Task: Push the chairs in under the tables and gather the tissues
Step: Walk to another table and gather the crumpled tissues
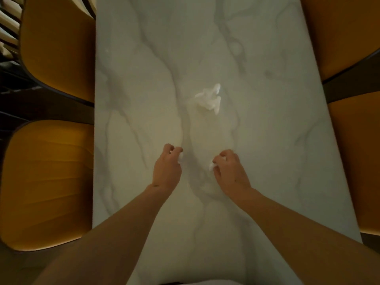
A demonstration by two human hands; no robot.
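A crumpled white tissue [209, 98] lies on the white marble table [144, 79], beyond both hands. My left hand [167, 168] has its fingers curled round a small white tissue wad [180, 157] that peeks out at the fingertips. My right hand [230, 169] pinches another small tissue wad [212, 166] at its fingertips. Both hands hover low over the table's middle, a short gap between them. Orange chairs flank the table: two on the left [57, 48] [45, 182] and two on the right [341, 33] [357, 161].
The chair seats reach the table's long edges on both sides. Pale slats [9, 23] show at the top left corner. Dark floor lies between the chairs.
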